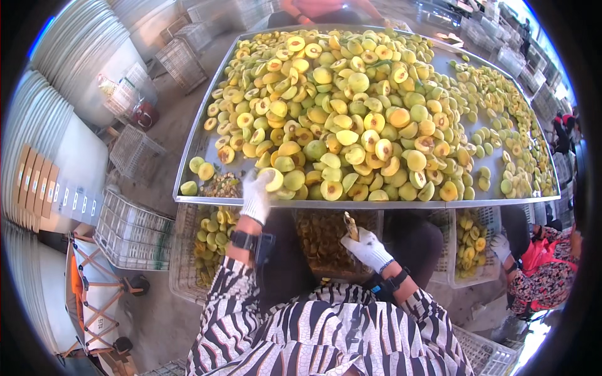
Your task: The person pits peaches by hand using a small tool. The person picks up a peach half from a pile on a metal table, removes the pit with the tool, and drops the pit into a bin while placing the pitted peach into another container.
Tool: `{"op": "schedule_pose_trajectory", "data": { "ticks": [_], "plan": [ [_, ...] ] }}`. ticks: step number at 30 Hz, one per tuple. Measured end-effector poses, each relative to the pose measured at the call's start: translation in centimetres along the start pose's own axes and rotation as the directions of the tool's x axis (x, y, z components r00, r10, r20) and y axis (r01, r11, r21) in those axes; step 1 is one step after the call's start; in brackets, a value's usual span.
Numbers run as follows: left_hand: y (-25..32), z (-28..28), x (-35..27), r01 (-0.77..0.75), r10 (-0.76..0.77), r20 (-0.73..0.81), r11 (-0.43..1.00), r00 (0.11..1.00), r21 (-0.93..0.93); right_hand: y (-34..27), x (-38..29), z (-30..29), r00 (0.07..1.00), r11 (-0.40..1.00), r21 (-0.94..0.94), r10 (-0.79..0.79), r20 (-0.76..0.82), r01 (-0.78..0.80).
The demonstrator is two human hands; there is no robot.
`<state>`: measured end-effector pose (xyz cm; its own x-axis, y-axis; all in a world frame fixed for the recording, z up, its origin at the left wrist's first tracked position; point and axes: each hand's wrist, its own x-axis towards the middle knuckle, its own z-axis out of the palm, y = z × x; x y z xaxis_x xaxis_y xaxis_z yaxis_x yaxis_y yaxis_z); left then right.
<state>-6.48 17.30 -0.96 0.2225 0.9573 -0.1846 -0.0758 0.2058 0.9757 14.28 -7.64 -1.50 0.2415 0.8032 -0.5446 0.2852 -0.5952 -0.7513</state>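
A broad metal-rimmed tray (310,204) in front of me bears a heap of halved yellow-green stone fruit (345,122), some with brown pits showing. My left hand (255,195), in a white knitted glove, is at the tray's near left edge with its fingers on a pale yellow fruit (271,179). Beside it lies a small pile of loose pits (221,186). Below the tray's front rim, my right hand (368,249), also gloved, grips a short hand tool (350,224) pointing upward; its exact kind is unclear. Under it, a crate (329,244) holds brown pits or scraps.
Fruit fills a plastic crate (181,263) at my left knee and another crate (489,277) at right. A co-worker (541,268) sits at right, another person (324,11) across the tray. A folding wagon (94,301) and more crates (134,230) stand at left.
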Motion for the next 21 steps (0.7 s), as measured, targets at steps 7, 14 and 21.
{"op": "schedule_pose_trajectory", "data": {
  "ticks": [7, 14, 21],
  "plan": [
    [-1.0, 4.6, -9.7, 0.414, -0.194, 0.380, 0.618, 0.904, -0.669, -5.6, -3.4, 2.0, 0.984, 0.986, -0.048, -0.162, -0.076, 0.159],
    [-1.6, 7.5, -13.0, 0.452, -0.224, 0.405, 0.609, 0.887, -0.652, -4.6, -4.2, 3.0, 0.970, 0.964, -0.217, -0.187, -0.155, 0.151],
    [-2.4, 7.6, -13.2, 0.349, -0.190, 0.311, 0.714, 0.931, -0.607, -4.3, -6.1, 1.4, 0.973, 0.969, -0.201, -0.176, -0.149, 0.144]
  ]
}}
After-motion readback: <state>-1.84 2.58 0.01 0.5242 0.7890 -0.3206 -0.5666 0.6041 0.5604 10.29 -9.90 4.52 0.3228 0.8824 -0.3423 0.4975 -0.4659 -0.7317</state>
